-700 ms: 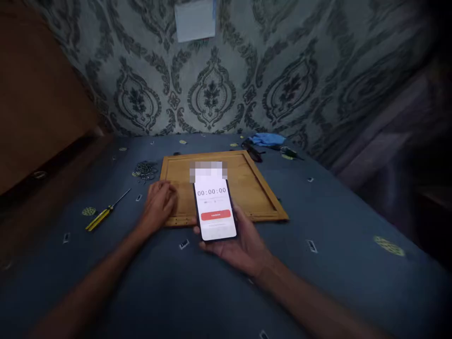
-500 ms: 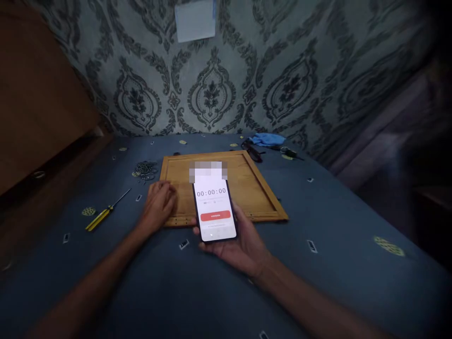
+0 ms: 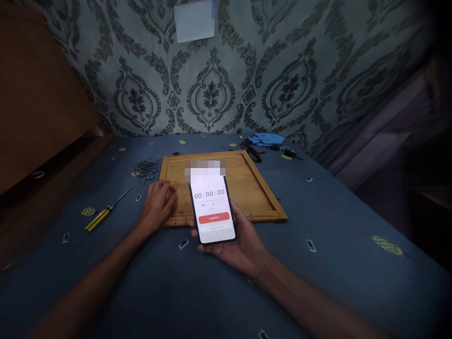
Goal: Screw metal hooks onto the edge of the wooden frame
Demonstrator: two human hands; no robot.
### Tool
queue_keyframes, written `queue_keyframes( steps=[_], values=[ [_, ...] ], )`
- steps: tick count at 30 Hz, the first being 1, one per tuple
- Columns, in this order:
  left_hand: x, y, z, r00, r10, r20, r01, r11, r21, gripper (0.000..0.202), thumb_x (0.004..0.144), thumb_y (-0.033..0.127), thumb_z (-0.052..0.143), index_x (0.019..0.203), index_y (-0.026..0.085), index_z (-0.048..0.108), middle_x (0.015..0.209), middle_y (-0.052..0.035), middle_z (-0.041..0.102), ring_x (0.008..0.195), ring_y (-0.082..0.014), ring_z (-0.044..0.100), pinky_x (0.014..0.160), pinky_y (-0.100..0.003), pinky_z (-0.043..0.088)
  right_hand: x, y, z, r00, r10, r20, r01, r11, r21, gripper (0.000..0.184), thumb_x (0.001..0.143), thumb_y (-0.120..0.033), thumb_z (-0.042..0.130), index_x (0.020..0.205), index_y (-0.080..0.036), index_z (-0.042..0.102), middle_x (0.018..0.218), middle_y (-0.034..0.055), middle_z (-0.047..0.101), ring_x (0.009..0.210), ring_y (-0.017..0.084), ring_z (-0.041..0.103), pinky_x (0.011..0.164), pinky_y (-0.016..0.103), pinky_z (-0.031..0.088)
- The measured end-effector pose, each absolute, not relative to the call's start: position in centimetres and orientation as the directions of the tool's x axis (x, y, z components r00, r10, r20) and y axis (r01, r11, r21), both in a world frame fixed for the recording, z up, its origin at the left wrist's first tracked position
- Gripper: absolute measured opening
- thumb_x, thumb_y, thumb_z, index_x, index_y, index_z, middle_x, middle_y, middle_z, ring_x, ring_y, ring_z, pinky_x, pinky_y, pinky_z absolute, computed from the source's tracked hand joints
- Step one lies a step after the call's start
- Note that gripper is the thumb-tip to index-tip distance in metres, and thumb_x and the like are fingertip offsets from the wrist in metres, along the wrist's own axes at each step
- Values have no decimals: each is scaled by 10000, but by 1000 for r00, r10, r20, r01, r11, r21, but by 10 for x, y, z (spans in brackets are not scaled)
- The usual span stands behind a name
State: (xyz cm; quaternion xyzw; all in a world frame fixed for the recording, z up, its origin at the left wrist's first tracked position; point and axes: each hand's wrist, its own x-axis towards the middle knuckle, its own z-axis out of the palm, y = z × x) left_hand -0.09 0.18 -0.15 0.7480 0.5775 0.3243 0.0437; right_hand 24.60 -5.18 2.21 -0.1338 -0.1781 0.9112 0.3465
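Observation:
My right hand (image 3: pixel 249 245) holds a smartphone (image 3: pixel 213 207) upright, its fingers and thumb wrapped round the lower half. The lit screen shows a timer at 00:00:00 above a red button; its top is blurred out. Behind it a framed wooden panel (image 3: pixel 254 176) lies flat on the blue patterned cloth (image 3: pixel 226 292). My left hand (image 3: pixel 158 202) rests on the panel's left edge with loosely bent fingers, seemingly holding nothing. Left of that hand lies a screwdriver (image 3: pixel 106 213) with a yellow handle.
Small dark metal pieces (image 3: pixel 144 169) form a heap beyond the left hand. Dark sunglasses (image 3: pixel 252 151), a blue cloth (image 3: pixel 266 139) and keys (image 3: pixel 287 151) lie at the back right. A patterned wall (image 3: pixel 212 94) rises behind; brown wooden furniture (image 3: pixel 42 94) stands at left.
The smartphone has shifted slightly left and tilted a little in my right hand. My left hand stays on the panel's edge.

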Motion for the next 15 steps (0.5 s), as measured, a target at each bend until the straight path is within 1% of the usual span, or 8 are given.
queue_keyframes(
  steps=[6, 12, 15],
  values=[
    [-2, 2, -1, 123, 895, 429, 840, -324, 435, 160, 995, 303, 497, 1046, 216, 621, 1215, -102, 655, 1229, -294, 543, 1101, -498, 464, 244, -52, 25, -719, 682, -134, -585, -697, -415, 573, 1062, -625, 416, 1233, -164, 712, 1088, 133, 811, 941, 239, 791, 777, 363, 631],
    [-3, 3, -2, 136, 893, 429, 843, -331, 423, 189, 999, 313, 483, 1055, 203, 626, 1209, -116, 659, 1208, -295, 552, 1096, -497, 466, 244, -52, 30, -711, 682, -174, -580, -708, -402, 613, 1101, -587, 285, 1216, -166, 716, 1076, 134, 816, 919, 237, 796, 762, 366, 635],
    [-3, 2, 1, 135, 893, 429, 848, -328, 415, 186, 1001, 308, 481, 1044, 202, 628, 1203, -118, 659, 1204, -297, 557, 1089, -500, 469, 244, -52, 29, -706, 685, -181, -578, -705, -412, 605, 1090, -604, 315, 1213, -169, 718, 1064, 132, 815, 919, 237, 792, 771, 375, 634]
  ],
)
